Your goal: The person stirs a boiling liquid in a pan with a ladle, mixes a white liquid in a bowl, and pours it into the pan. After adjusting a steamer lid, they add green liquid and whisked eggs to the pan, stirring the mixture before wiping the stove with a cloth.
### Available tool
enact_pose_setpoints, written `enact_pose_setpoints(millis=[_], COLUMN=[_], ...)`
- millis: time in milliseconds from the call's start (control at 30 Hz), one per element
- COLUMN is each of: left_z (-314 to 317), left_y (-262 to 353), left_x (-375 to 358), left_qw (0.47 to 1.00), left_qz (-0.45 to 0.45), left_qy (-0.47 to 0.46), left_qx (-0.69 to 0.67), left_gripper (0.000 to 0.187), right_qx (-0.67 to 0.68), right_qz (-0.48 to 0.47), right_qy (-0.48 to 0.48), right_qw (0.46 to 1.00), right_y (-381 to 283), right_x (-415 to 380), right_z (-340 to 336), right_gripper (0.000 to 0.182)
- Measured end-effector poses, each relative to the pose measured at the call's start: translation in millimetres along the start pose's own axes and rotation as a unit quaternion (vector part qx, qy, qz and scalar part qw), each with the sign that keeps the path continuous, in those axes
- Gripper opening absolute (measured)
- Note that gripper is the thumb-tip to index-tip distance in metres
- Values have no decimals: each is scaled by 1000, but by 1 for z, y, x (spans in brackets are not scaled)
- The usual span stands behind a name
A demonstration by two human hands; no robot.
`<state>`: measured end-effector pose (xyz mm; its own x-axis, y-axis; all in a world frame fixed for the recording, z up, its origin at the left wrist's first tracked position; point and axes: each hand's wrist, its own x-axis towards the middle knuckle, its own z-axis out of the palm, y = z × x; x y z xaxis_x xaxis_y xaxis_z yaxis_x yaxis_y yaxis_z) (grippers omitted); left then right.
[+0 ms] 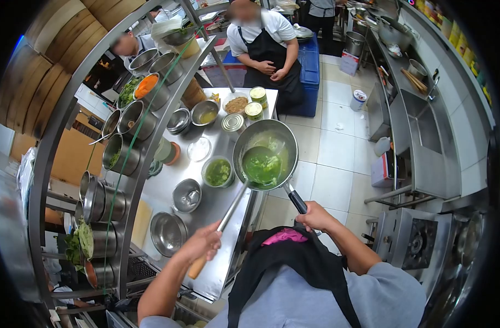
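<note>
My right hand (314, 216) grips the black handle of a steel saucepan (282, 136), held over the edge of the steel counter (206, 273). The pan holds pale green liquid with leafy bits. My left hand (203, 245) holds the wooden grip of a long ladle (261, 164), whose bowl rests inside the pan, full of dark green vegetables. A small bowl of green sauce (218, 173) stands on the counter just left of the pan.
Empty steel bowls (168, 233) and open tins (253, 111) sit on the counter. A curved rack (124, 131) holds several pots of ingredients. A person in a black apron (266, 49) stands at the far end. A gas burner (416, 243) and sink (425, 126) line the right side.
</note>
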<state>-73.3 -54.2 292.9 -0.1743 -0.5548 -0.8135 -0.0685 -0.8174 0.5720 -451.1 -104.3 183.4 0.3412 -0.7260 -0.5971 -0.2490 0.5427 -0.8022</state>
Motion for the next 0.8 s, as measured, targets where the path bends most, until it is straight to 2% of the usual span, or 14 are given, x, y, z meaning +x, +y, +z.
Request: enact_pose_setpoints(millis=[33, 100, 133, 200, 267, 433, 467, 633, 767, 800], left_z=[5, 13, 18, 29, 34, 30, 19, -17, -44, -48], left_y=[-6, -17, -21, -23, -28, -18, -24, -17, -13, -14], left_x=[1, 3, 3, -1, -3, -41, -45, -84, -86, -81], left_qw=[1000, 965, 965, 898, 878, 869, 882, 908, 931, 947], left_qz=[0, -49, -45, -60, -56, -3, 2, 76, 102, 111], left_qy=[-2, -126, -125, -227, -243, -238, -196, -130, -85, -48], left_qx=[0, -223, -226, -372, -408, -433, -429, -391, -340, -297], left_gripper=[52, 38, 38, 28, 38, 37, 38, 40, 39, 39], right_qx=[6, -5, -17, -11, -7, 31, 29, 33, 8, 6], right_qz=[6, 7, 7, 6, 4, 7, 8, -9, -17, -21], right_qy=[5, 4, 0, -10, -24, -62, -66, -64, -48, -35], right_qw=[1000, 1000, 1000, 1000, 1000, 998, 997, 997, 999, 999], right_y=[0, 6, 9, 14, 15, 8, 10, 13, 14, 15], right_x=[-1, -3, -4, -9, -16, -25, -24, -15, -7, -5], right_z=[1, -1, -2, -5, -6, -6, -6, -1, 2, 2], right_gripper=[15, 16, 17, 18, 20, 20, 20, 20, 19, 17])
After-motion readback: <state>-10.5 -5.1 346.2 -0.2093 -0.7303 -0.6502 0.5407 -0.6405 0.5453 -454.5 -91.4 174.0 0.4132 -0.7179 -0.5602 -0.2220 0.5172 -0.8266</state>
